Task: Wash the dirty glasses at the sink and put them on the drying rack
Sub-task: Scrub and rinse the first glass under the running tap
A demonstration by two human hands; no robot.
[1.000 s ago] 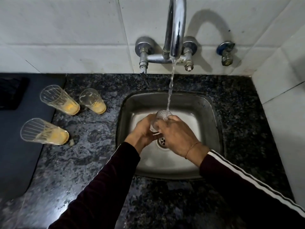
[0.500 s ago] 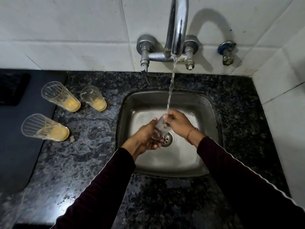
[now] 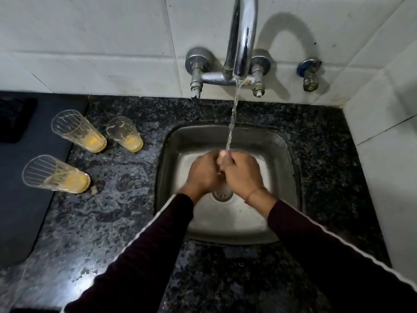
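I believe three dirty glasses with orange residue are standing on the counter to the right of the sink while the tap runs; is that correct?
Not quite: the head view shows the three dirty glasses standing on the counter to the left of the sink, not the right. The tap is indeed running.

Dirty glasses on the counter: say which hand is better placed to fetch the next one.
Left. The three dirty glasses stand left of the sink, on the left hand's side; the right hand would cross over.

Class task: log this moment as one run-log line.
both hands closed under tap stream | steel sink | three clear yellow-stained glasses waiting | held item hidden
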